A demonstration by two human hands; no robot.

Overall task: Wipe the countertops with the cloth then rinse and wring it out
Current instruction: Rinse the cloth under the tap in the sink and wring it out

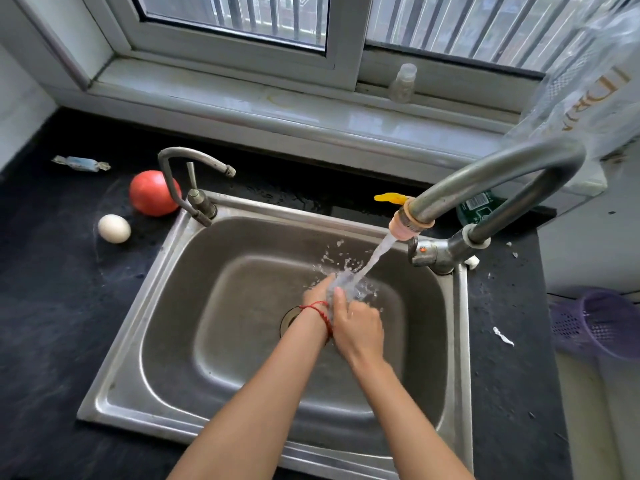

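Both my hands are low in the steel sink (166, 306), pressed together under the water that runs from the big faucet (412, 221). My left hand (320, 294), with a red string at its wrist, reaches into the stream. My right hand (358, 329) lies against it from the right, thumb up, its fingers hidden. The splash covers the spot where the hands meet, and no cloth shows plainly there. The black countertop (52, 323) surrounds the sink and looks wet behind it.
A tomato (152, 194), an egg (114, 229) and a wrapped candy (81, 163) lie left of the sink by a small second tap (194, 188). A purple basket (602, 323) and paper scraps are at the right. A small bottle (402, 83) stands on the window sill.
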